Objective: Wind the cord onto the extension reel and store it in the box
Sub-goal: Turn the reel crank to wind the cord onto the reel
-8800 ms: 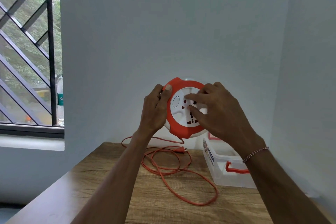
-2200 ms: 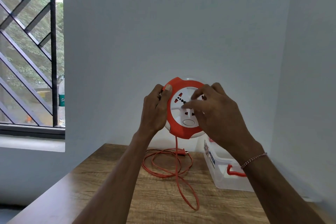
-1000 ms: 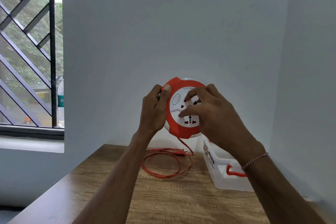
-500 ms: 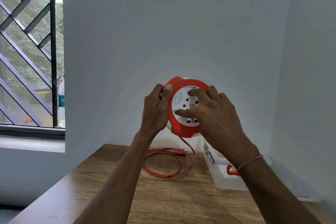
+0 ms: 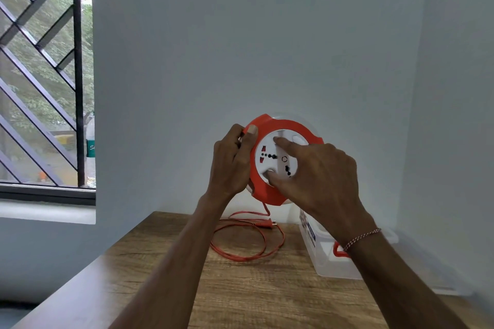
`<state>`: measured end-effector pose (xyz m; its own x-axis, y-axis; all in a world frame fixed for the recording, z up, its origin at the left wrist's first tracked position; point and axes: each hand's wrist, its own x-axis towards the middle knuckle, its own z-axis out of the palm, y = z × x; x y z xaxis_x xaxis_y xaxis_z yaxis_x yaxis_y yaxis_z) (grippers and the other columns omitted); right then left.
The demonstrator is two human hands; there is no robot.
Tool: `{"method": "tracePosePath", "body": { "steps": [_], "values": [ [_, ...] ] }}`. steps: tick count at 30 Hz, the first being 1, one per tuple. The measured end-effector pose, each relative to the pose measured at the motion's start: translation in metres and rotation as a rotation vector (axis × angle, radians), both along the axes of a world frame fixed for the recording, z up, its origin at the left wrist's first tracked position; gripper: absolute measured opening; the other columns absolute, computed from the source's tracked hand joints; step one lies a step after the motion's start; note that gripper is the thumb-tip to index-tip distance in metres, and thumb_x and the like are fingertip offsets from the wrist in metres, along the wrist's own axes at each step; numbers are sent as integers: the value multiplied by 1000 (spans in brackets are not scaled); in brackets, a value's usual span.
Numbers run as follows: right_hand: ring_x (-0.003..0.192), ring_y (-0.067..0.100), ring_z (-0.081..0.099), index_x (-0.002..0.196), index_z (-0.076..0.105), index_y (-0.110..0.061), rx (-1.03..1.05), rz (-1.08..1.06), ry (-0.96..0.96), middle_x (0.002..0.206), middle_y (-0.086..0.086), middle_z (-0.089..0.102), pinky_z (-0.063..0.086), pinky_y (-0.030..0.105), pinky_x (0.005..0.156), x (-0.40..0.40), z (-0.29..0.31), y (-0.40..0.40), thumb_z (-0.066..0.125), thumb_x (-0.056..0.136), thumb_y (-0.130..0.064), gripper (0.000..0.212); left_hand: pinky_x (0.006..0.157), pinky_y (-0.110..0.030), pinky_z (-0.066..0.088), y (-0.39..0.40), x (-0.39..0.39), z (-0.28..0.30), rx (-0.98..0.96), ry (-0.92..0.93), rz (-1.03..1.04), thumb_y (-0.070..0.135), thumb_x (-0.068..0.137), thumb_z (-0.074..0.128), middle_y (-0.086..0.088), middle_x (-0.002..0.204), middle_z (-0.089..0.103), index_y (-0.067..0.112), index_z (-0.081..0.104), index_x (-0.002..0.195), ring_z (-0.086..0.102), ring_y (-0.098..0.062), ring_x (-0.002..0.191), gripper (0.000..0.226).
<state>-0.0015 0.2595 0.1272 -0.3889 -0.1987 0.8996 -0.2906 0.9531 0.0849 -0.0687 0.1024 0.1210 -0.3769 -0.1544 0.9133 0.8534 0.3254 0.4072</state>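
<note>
Loose cord (image 5: 248, 242) and box (image 5: 327, 262) lie at tabletop (image 5: 240, 291) far edge; left hand (image 5: 231, 161) clasps raised reel (image 5: 270, 160) rim, right hand (image 5: 318, 181) fingers pressing its face

- We see the extension reel (image 5: 270, 165) held up in the air above the far end of the table (image 5: 240, 291), in front of the back wall (image 5: 254, 48).
- Our left hand (image 5: 231, 165) grips the reel's left rim; our right hand (image 5: 318, 181) lies on its face, to the right.
- The cord (image 5: 247, 242) drops from the reel's underside and lies looped on the table directly below, with the plug (image 5: 264, 225) at the loop's far side.
- The box (image 5: 328, 262) stands on the table to the right of the loop, close to the side wall, partly hidden behind our right wrist.
- The window (image 5: 42, 75) is far left, and a bottle (image 5: 90, 153) stands behind its grille (image 5: 78, 69).
</note>
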Motion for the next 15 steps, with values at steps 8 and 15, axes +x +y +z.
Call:
{"method": "tracePosePath", "body": {
  "steps": [8,15],
  "values": [
    [80,27,69,122,63,-20,-40,16,11,103,7,73,55,37,73,-1,3,-2,42,79,-75,73,53,-11,51,-1,4,1,4,5,-10,42,99,41,27,79,67,33,54,89,69,-3,67,19],
    [93,30,56,97,73,-16,215,174,177,101,11,69,49,40,78,0,12,9,79,72,-26,28,54,-14,54,-4,4,3,25,9,-17,41,99,41,25,79,67,35,53,89,68,-5,65,17]
  ]
}}
